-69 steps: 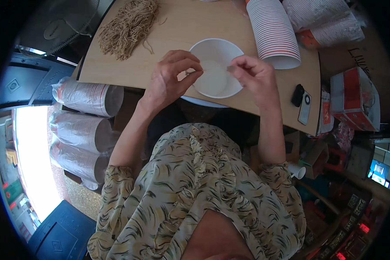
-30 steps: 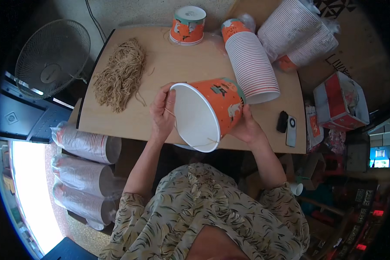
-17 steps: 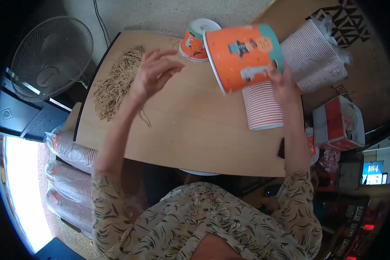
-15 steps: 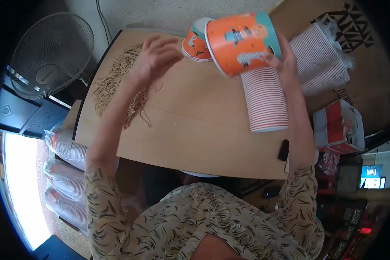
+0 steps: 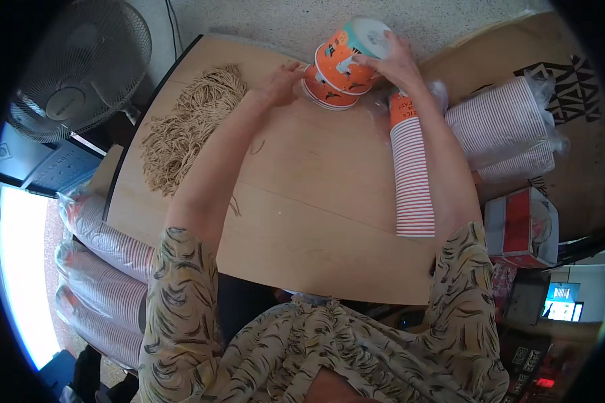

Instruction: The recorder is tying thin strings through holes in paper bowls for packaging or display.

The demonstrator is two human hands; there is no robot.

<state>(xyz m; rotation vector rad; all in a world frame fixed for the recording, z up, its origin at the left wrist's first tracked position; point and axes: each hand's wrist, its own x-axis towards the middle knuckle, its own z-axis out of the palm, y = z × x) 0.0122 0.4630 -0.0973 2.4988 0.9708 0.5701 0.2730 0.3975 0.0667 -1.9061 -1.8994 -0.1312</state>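
Both arms reach toward twelve o'clock across the wooden table (image 5: 302, 221). The right hand (image 5: 395, 62), fingers curled, grips an orange paper cup (image 5: 346, 57) upside down, base tilted toward one o'clock, over a second cup (image 5: 324, 94). The left hand (image 5: 284, 82) rests loosely spread beside that cup at nine o'clock

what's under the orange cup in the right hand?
Under the orange cup held by the right hand sits another orange cup, upside down on the table, steadied by the left hand. Anything inside either cup is hidden.
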